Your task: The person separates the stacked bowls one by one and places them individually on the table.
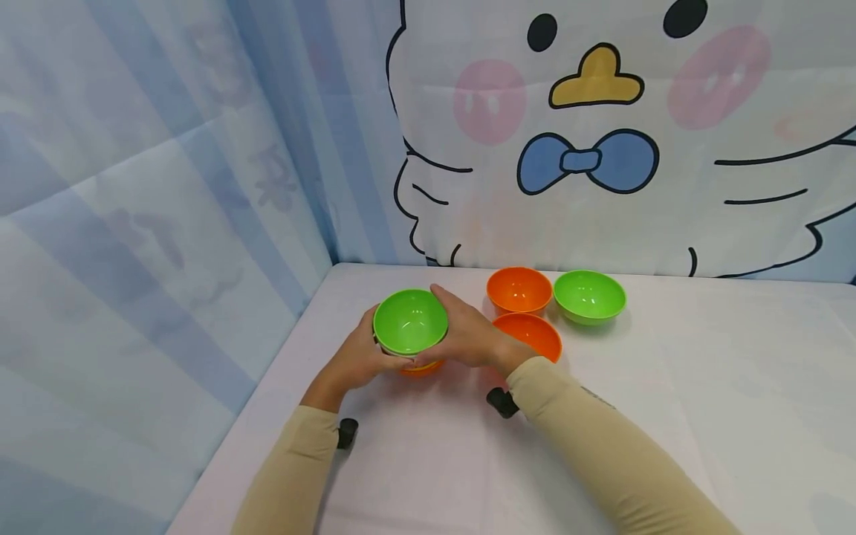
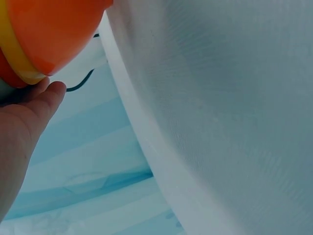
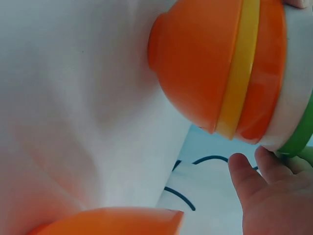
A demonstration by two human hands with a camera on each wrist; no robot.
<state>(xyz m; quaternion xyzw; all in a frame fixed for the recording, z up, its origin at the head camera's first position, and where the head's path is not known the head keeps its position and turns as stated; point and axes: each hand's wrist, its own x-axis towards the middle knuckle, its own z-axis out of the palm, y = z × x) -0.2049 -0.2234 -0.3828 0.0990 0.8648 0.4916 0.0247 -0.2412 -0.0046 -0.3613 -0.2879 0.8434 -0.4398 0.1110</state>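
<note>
A: What fills most of the scene?

B: A cloth backdrop (image 1: 167,260) in pale blue and white, with a cartoon figure (image 1: 602,230) wearing a blue bow tie (image 1: 580,161). In front lies a white surface (image 1: 722,386).

A: And the person?

B: Two tan sleeves, the left sleeve (image 1: 287,468) and the right sleeve (image 1: 622,453), reach in from the near edge.

A: What are the hands doing?

B: The left hand (image 1: 361,359) and the right hand (image 1: 471,334) grasp one stack of bowls (image 3: 200,63) between them, fingers curled round its sides near the top. It's over the left part of the surface; I can't tell whether its foot touches down.

A: How is it layered?

B: A green bowl (image 1: 410,321) on top, then a white layer (image 3: 297,63), orange, a yellow band (image 3: 240,68), and orange at the bottom.

A: Any loose bowls?

B: Three, right of the stack: a second green bowl (image 1: 590,296), just beside a rear orange bowl (image 1: 519,290), and a front orange bowl (image 1: 531,334), nearer the person and partly hidden by the right wrist.

A: Anything smaller?

B: A black piece (image 1: 347,433) at the left wrist and another (image 1: 501,402) by the right.
</note>
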